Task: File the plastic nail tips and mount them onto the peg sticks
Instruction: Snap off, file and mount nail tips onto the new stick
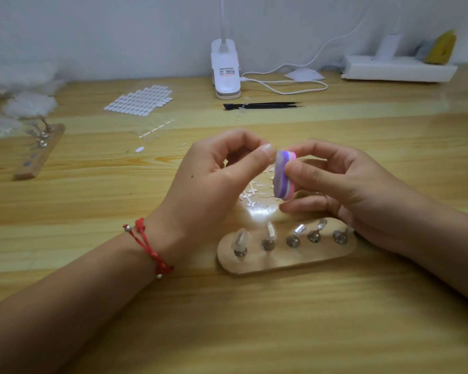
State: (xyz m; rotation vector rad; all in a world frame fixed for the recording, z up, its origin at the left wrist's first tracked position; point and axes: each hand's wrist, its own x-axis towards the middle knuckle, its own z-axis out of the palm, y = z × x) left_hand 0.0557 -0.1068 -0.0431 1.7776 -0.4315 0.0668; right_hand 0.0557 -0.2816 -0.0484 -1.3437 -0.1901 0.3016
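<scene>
In the head view, just above centre, the left hand [216, 168] and right hand [335, 182] meet over the table [254, 333]. The right fingers [299, 168] are curled round a purple-and-pink buffer block [283, 175], thumb on its near face, holding it on edge. The left thumb and forefinger [266, 151] are pinched together against the block's upper edge, presumably on a nail tip. The tip itself is too small and too covered to make out. The step in hand looks like filing. To do it well, the person would keep the pinch low on the tip so only its edge meets the grit, and stroke lightly one way, since thin clear plastic probably flexes and slips easily. At 6 o'clock from the hands lies the wooden peg board [281, 263] with five peg sticks [293, 237]. The two at its 9 o'clock end seem to carry clear tips; the rest cannot be told. Holding the work above the board keeps the mounting move short. Between hands and board lies a sprue of clear tips [254, 195]. At 12 o'clock sit black tweezers [262, 105] and a clip lamp [225, 71], at 11 o'clock a sheet of adhesive tabs [141, 99], and at 9 o'clock a second peg board [38, 155].
</scene>
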